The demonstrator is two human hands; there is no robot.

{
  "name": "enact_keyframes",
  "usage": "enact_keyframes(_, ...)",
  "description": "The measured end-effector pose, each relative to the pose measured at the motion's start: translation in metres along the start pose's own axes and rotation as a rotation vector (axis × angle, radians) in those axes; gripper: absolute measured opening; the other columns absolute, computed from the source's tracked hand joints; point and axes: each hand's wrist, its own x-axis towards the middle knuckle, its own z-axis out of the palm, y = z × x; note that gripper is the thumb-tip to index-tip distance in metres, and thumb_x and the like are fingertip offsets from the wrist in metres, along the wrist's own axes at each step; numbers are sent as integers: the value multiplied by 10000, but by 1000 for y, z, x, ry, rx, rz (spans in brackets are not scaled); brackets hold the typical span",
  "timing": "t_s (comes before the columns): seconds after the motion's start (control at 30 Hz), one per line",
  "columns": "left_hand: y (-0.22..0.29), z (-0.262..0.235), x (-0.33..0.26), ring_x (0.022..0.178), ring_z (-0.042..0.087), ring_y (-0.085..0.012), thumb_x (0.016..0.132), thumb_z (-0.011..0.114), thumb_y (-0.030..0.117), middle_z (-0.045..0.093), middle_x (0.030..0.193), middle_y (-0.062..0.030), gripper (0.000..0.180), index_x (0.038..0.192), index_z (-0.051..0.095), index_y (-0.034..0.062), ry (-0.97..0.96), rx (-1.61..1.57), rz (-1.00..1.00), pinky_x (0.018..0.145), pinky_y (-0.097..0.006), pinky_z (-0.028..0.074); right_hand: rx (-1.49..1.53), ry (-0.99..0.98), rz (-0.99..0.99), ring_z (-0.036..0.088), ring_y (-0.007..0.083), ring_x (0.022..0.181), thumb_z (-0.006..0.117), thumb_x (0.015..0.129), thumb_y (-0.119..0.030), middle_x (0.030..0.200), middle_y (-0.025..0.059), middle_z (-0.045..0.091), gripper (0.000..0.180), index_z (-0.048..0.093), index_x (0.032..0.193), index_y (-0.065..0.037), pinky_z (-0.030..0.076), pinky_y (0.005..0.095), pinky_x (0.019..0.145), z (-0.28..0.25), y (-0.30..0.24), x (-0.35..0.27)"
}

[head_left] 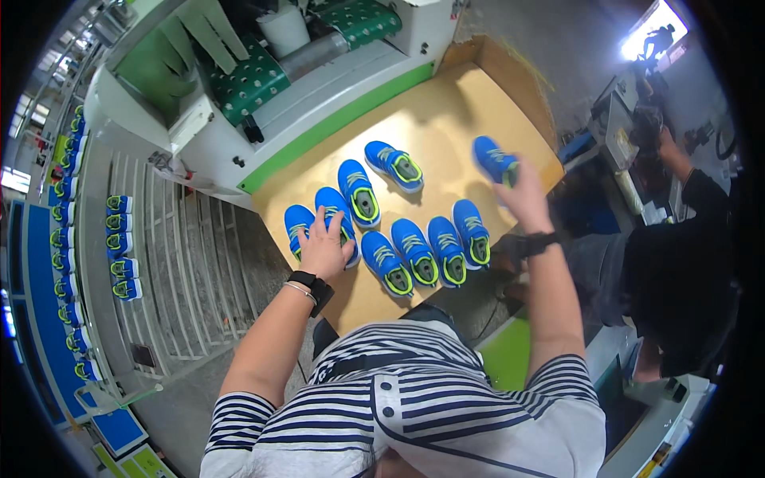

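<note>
Toward the left of the tan tabletop, my left hand [323, 248] lies over a blue sneaker [330, 201]. Its thumb is by the heel opening and its fingers reach across the upper. Some fingertips come close to the leftmost sneaker [297, 221]. At the right, my right hand [526, 197], slightly blurred, grips another blue sneaker [489, 156] around its heel end. Two more sneakers, one upright-pointing [352, 179] and one slanted [386, 158], are at the middle back. Several sneakers with lime-green linings form a row [408, 241] near the front edge.
Behind the tabletop [446, 119] stands a white machine [335, 88] with a green dotted belt [362, 22]. A cardboard wall [518, 84] borders the far right. Racks [171, 263] with more sneakers [119, 243] are at left. A person in black [681, 271] works at right.
</note>
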Motion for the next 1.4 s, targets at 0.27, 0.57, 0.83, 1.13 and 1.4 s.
enact_keyframes(0.27, -1, -2, -4, 1416, 394, -397, 904, 664, 392, 293, 1583, -261, 693, 1506, 396, 177, -13, -9, -11, 1147, -634, 231, 494, -486, 151, 511, 405, 1324, 746, 863, -207, 1430, 296, 494, 951, 174, 1622, -186, 428, 432, 1095, 140, -21, 31)
enact_keyframes(0.57, -2, 3, -2, 1404, 415, -396, 886, 676, 388, 313, 1570, -262, 700, 1495, 403, 177, 21, -15, -13, 1135, -627, 244, 436, -416, 57, 535, 427, 1281, 763, 784, -179, 1366, 333, 519, 894, 282, 1524, -33, 445, 432, 1076, 141, -54, 14)
enact_keyframes(0.83, 4, 4, -4, 1415, 401, -392, 849, 706, 376, 339, 1563, -242, 684, 1450, 460, 161, 96, -98, -15, 1135, -631, 242, 326, -252, 60, 535, 485, 1216, 695, 801, -108, 1299, 324, 521, 653, 405, 1382, -28, 459, 500, 1039, 123, -90, -10)
enact_keyframes(1.13, 3, 6, -6, 1335, 480, -356, 843, 699, 357, 359, 1559, -233, 652, 1423, 498, 138, 138, -43, -4, 1140, -601, 263, 390, -500, 169, 626, 406, 1108, 697, 881, -256, 1141, 232, 666, 445, 622, 1240, -3, 485, 438, 997, 93, -62, 12)
enact_keyframes(1.4, 1, 5, -2, 1336, 458, -380, 847, 698, 350, 364, 1537, -268, 651, 1426, 497, 131, 107, -59, -1, 1116, -626, 273, -5, -102, 44, 428, 421, 1381, 746, 785, -120, 1452, 206, 513, 660, 512, 1397, -44, 362, 457, 1159, 76, 5, 114)
